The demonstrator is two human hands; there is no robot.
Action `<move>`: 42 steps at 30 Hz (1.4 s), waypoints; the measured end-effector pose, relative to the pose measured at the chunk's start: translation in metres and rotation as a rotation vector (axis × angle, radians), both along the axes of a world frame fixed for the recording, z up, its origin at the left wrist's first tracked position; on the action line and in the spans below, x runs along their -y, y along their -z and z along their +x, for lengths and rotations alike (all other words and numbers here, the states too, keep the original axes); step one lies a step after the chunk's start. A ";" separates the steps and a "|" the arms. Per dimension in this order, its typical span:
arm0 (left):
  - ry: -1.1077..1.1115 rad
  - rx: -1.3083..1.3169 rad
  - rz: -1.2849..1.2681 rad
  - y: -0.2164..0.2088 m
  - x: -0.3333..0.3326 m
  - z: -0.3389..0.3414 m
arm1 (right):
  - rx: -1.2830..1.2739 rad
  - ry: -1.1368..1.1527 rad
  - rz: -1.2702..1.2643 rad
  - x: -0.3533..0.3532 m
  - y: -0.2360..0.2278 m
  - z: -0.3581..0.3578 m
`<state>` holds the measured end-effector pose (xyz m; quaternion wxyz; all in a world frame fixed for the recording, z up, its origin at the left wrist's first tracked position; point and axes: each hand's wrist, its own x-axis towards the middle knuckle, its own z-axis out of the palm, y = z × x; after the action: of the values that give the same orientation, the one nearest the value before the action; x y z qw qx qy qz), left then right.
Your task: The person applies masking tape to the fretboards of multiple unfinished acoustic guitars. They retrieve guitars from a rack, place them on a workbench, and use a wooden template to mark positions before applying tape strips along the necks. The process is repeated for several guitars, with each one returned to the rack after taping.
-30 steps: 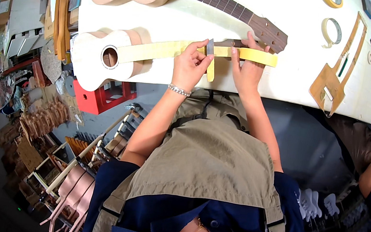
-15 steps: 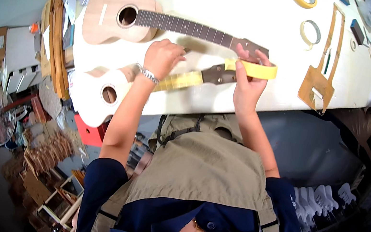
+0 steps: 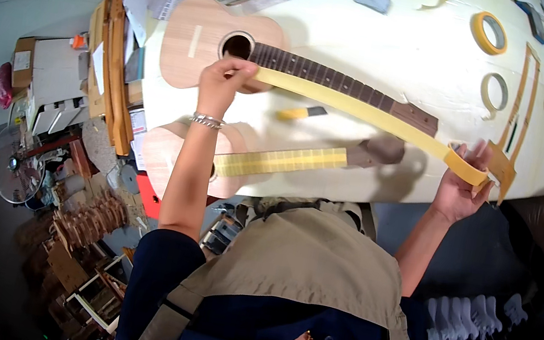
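Now the left hand [image 3: 223,80] has moved up to the far ukulele [image 3: 234,50], pinching the yellow tape [image 3: 360,109] there. Right hand [image 3: 462,182] grips the roll [image 3: 466,169]. Tape looks thin, light and sticky; hold its ends.

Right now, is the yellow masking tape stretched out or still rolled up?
Stretched out: the tape strip spans from left hand to the roll in right hand.
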<state>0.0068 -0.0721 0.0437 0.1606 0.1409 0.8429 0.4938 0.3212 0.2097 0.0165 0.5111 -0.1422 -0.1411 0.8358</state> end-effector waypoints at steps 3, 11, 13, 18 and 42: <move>0.156 -0.445 -0.154 0.021 -0.003 -0.024 | 1.322 -0.011 0.995 0.019 0.006 -0.032; 0.016 0.066 -0.031 0.019 -0.015 -0.043 | 1.512 -0.090 0.926 0.015 0.014 -0.055; -0.027 0.057 -0.073 0.015 -0.018 -0.042 | 1.511 -0.103 0.867 0.015 0.013 -0.058; -0.057 0.008 -0.163 0.019 -0.019 -0.042 | 1.501 -0.110 0.848 0.013 0.016 -0.057; 1.090 -0.501 -0.017 0.047 -0.120 0.137 | 1.507 0.105 0.835 0.027 0.045 -0.065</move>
<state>0.1433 0.0480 -0.0028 0.1881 0.6640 0.6651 0.2852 0.2564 0.1828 -0.0283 0.3296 -0.4657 -0.7315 0.3734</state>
